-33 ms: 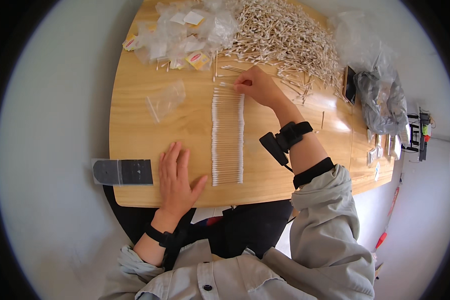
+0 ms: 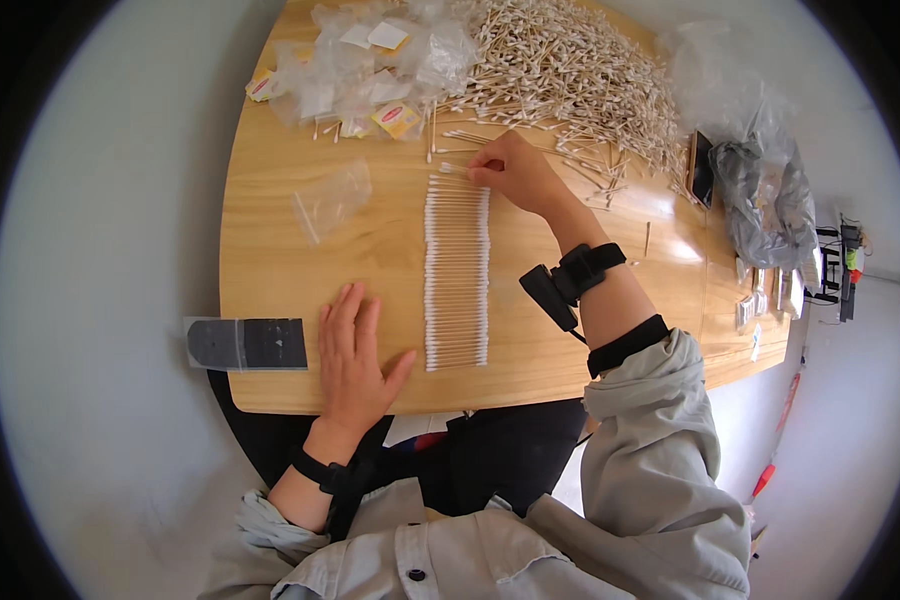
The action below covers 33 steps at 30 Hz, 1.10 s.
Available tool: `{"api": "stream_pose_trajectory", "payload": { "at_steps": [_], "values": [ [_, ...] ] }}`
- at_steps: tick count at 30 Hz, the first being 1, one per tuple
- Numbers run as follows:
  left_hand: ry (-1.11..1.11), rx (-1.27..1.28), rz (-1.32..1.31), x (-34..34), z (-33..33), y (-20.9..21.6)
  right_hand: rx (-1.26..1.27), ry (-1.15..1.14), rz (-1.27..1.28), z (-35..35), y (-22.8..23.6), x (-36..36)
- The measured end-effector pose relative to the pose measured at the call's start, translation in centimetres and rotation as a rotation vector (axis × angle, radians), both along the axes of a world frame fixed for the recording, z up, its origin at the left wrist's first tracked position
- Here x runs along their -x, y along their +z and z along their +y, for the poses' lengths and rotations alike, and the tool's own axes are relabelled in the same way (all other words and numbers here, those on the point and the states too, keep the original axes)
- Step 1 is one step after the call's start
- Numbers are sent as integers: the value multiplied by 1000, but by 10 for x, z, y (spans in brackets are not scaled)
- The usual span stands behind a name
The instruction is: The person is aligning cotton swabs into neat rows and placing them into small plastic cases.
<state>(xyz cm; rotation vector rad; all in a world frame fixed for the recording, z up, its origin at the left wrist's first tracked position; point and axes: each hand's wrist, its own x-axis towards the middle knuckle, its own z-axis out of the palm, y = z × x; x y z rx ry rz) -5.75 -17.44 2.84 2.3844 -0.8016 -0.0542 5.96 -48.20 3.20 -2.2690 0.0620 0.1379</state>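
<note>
A long column of cotton swabs (image 2: 457, 280) lies side by side on the wooden table, with the white tips lined up along both edges. At its far end, my right hand (image 2: 515, 170) pinches a cotton swab (image 2: 451, 168), whose white tip shows left of the fingers; its other end is hidden by the hand. My left hand (image 2: 350, 360) rests flat by the near table edge, left of the column, with fingers spread and nothing in them. Beyond my right hand spreads a big heap of loose cotton swabs (image 2: 570, 75).
Crumpled clear bags (image 2: 440, 55) with yellow labels lie at the far left. A flat clear bag (image 2: 335, 200) is left of the column. A black strip in a clear sleeve (image 2: 270, 344) overhangs the left edge. A grey plastic bag (image 2: 770, 195) and a phone-like dark object (image 2: 701, 170) sit right.
</note>
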Motion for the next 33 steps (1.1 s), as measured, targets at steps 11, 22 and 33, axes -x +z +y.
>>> {"api": "stream_pose_trajectory", "payload": {
  "at_steps": [11,22,33],
  "values": [
    [-1,-20,-24,0,0,0,218,-134,-7,4,0,8],
    [2,2,-38,-2,1,0,103,-214,-181,7,-8,11],
    [5,-6,-27,1,-1,-1,-780,-542,-328,14,-24,33]
  ]
}}
